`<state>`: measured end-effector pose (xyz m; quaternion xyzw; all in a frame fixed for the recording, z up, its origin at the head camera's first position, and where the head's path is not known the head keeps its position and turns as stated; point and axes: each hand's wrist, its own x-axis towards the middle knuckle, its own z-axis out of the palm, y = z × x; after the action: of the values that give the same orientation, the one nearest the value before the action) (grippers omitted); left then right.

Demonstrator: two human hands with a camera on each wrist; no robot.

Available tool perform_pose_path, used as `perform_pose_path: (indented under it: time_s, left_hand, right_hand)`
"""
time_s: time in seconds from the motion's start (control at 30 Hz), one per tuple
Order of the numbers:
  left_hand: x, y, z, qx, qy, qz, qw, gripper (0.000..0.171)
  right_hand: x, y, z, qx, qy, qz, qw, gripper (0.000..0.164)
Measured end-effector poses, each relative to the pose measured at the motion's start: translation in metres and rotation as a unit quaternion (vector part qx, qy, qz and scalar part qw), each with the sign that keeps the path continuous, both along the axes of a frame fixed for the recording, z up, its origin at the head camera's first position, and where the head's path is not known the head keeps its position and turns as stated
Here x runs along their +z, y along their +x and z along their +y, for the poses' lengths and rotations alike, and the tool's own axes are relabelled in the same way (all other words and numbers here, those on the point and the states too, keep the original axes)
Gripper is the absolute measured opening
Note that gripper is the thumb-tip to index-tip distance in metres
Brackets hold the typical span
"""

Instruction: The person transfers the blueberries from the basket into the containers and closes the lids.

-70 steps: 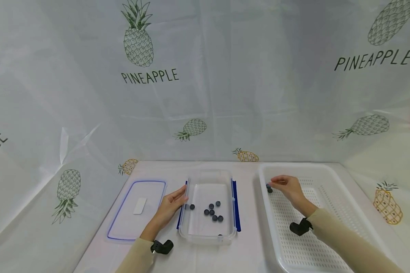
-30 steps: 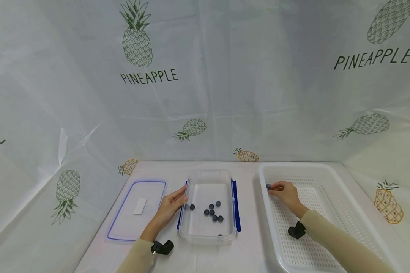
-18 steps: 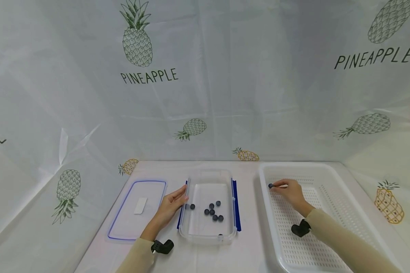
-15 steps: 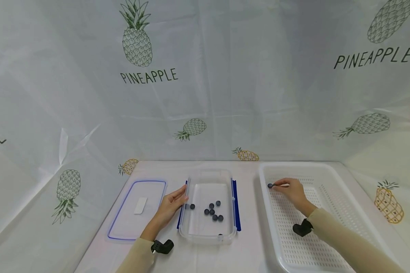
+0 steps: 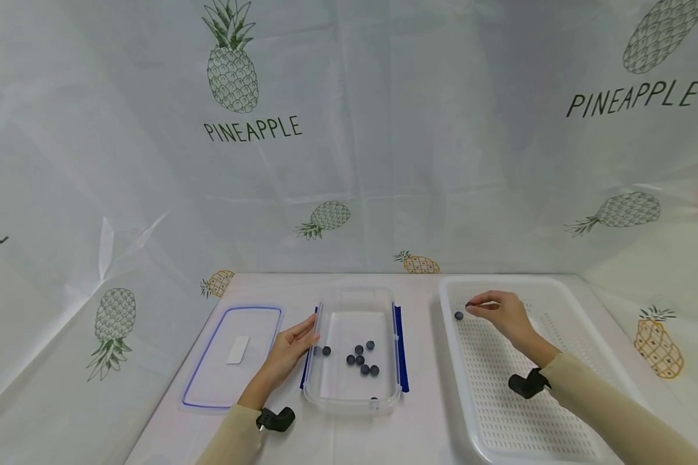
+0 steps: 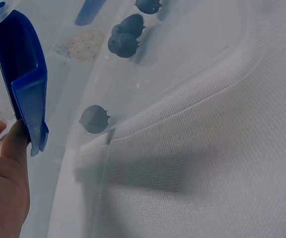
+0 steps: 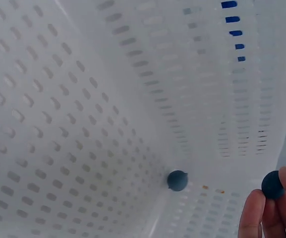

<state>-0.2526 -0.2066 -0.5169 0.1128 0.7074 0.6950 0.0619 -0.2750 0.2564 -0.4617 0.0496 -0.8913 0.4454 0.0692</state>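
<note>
My right hand (image 5: 503, 314) pinches a blueberry (image 7: 273, 185) between thumb and fingertips, up inside the far left part of a white perforated basket (image 5: 455, 387). Another blueberry (image 5: 459, 316) lies in the basket's corner, just left of and below the fingertips. My left hand (image 5: 291, 352) grips the left side of a clear plastic box (image 5: 349, 407), its fingers by the blue latch (image 6: 28, 74). Several dark blueberries (image 5: 359, 360) lie scattered on the box floor, with one (image 6: 94, 119) near its left wall.
Left of the box, a clear lid with a blue seal (image 5: 232, 309) lies flat, a white label (image 5: 238, 350) on it. A blue latch (image 5: 402, 349) hangs open on the box's right side. Pineapple-print sheeting (image 5: 384, 161) rises behind the table (image 5: 421, 387).
My right hand has drawn up and right from the basket's corner with one blueberry in its fingertips, leaving the other blueberry in view there. The left hand stays at the box.
</note>
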Motion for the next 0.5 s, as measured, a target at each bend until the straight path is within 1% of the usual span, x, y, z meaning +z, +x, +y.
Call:
perform_pose_path:
  time_s: [0.27,0.43,0.5]
  left_hand:
    - [-0.002,-0.001,0.0,0.009,0.002,-0.009,0.9999,0.056]
    - [-0.003,-0.001,0.0,0.008,-0.002,-0.003,1.0,0.056]
    - [-0.002,-0.001,0.0,0.003,-0.004,0.006,1.0,0.057]
  right_hand:
    - [0.02,0.011,-0.008,0.014,-0.013,-0.003,1.0,0.034]
    - [0.029,0.017,-0.013,0.025,-0.015,-0.003,1.0,0.033]
    - [0.032,0.019,-0.014,0.032,-0.018,-0.001,0.999,0.033]
